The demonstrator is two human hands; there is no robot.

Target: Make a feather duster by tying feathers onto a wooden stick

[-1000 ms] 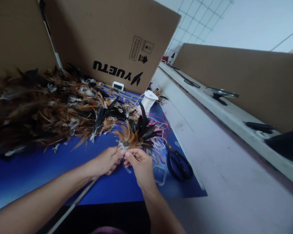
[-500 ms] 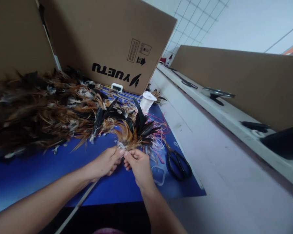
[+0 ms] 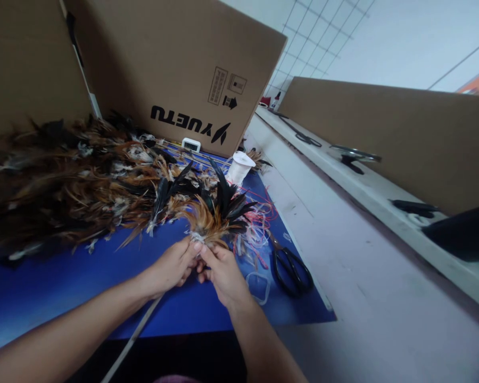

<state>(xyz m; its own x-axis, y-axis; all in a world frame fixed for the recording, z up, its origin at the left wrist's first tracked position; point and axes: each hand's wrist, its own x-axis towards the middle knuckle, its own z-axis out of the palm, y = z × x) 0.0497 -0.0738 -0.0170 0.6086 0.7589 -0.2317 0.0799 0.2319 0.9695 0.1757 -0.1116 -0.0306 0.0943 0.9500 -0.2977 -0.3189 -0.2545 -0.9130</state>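
Over the blue mat, both hands meet at the base of a bunch of brown and black feathers. My left hand is closed around the white, fluffy quill end. A thin pale stick runs from under that hand down toward the bottom edge. My right hand pinches at the same spot, its thumb against the left one. The feather tips fan up and to the right. What lies between the fingertips is mostly hidden.
A big heap of feathers covers the left. Black-handled scissors, pink and clear strands and a white spool lie to the right. Behind stand a cardboard box and a small display device. A white ledge borders the right.
My right hand has shifted slightly left, closer against the left hand, and its fingers have curled at the feather base. The bunch stays nearly in place.
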